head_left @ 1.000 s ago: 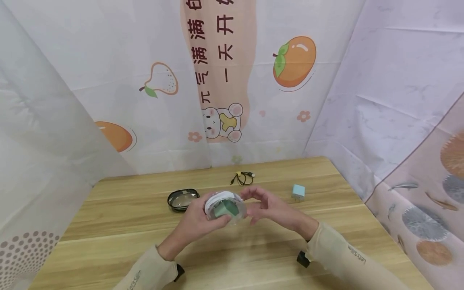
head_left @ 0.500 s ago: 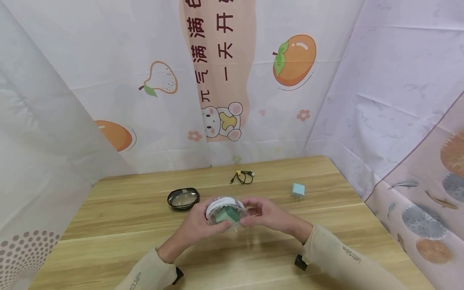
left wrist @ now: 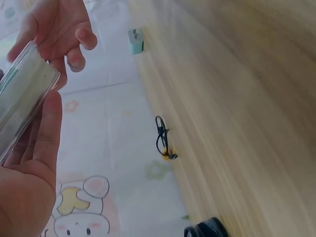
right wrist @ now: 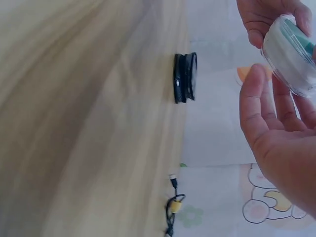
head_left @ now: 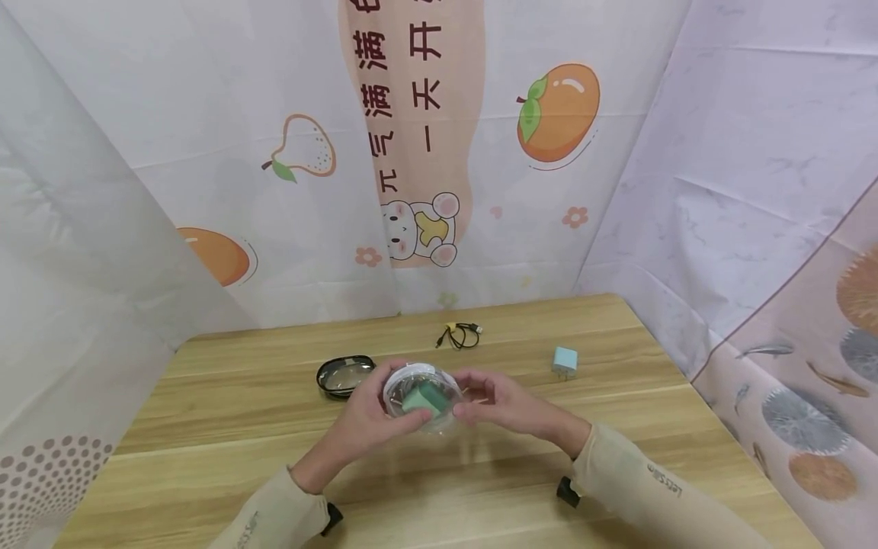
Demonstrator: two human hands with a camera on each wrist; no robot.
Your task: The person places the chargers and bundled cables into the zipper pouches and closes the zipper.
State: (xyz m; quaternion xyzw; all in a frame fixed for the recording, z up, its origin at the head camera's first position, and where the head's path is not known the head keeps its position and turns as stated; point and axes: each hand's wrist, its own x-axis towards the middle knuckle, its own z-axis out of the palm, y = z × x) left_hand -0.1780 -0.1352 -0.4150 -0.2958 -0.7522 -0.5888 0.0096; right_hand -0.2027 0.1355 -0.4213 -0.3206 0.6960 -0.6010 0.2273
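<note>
I have the round clear box (head_left: 427, 392) up above the worktop (head_left: 226, 435), between both hands, tilted so its transparent face looks back at my head camera. Something white (head_left: 414, 371) runs round its upper edge, and a green piece (head_left: 418, 401) shows through or on the front; I can't tell which.

My left hand (head_left: 369, 418) has the real hold: thumb flat across the clear face, fingers behind, pinching the box through its thickness. My right hand (head_left: 506, 405) is at the opposite edge, fingers loosely bent and apart. In the right wrist view the thumb stands clear of the box, and I can't tell whether any right fingertip touches it.

I'd judge this a light thing, thin hard plastic, stiff at the rim but likely to flex or crack if I press the middle of the face. The glossy shell should be slippery, so broad finger contact beats fingertips. Best hold to my mind: opposite sides of the rim, where the wall is deepest, with the thumb kept near the edge. Squeezing too hard could pop the halves apart, if it is a two-part shell, and drop whatever is inside.

Beyond, on the worktop, lie the cable (head_left: 461, 336), the pale blue plug (head_left: 565, 361) off to the right, and the black-rimmed case (head_left: 345, 377) just past my left hand.
</note>
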